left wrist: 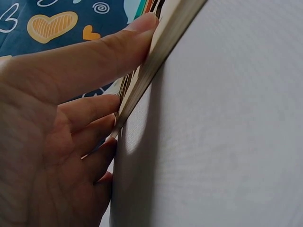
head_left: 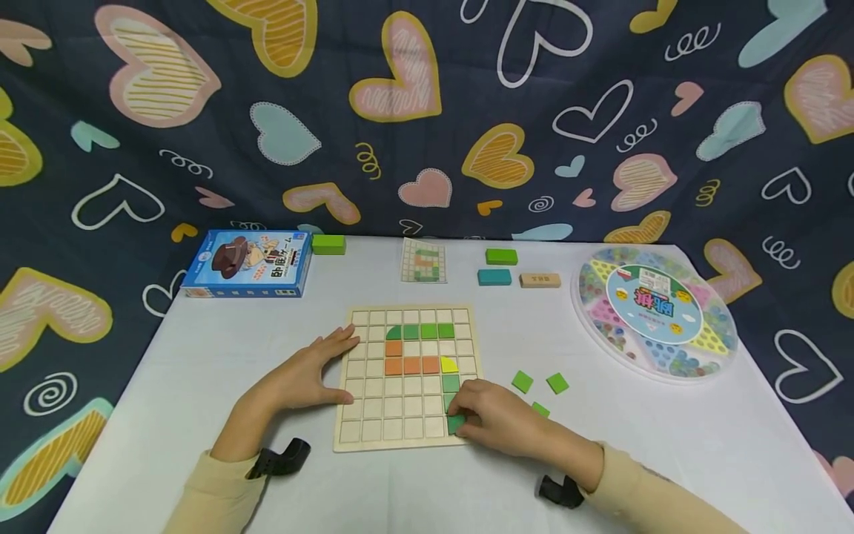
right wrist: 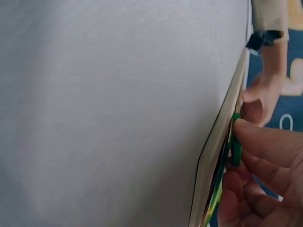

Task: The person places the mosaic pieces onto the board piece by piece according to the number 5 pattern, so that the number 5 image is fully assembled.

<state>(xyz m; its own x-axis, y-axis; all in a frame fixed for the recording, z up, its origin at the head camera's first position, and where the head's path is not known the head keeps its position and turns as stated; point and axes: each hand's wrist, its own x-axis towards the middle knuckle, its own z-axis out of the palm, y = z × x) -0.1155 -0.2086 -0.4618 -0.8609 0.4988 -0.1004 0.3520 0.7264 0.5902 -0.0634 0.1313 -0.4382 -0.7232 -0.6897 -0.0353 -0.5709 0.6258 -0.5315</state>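
Note:
A wooden grid board (head_left: pixel 394 429) lies flat on the white table. In its cells sit a row of green tiles (head_left: pixel 428 331), orange tiles (head_left: pixel 411 365), a yellow tile (head_left: pixel 449 364) and a green column below it. My left hand (head_left: pixel 296 374) steadies the board's left side, thumb and fingertips at the edge, fingers fairly straight. At the lower right corner my right hand (head_left: pixel 500 415) pinches a dark green tile (right wrist: pixel 236 142) between thumb and fingers. The right wrist view has this tile standing out from the board's surface, partly covered by the fingers.
Loose green tiles (head_left: pixel 523 381) lie right of the board. Behind it are a pattern card (head_left: pixel 423 261), a teal block (head_left: pixel 494 277), a wooden block (head_left: pixel 540 280) and green blocks (head_left: pixel 502 256). A blue box (head_left: pixel 248 263) stands back left, a round marble game (head_left: pixel 657 315) at right.

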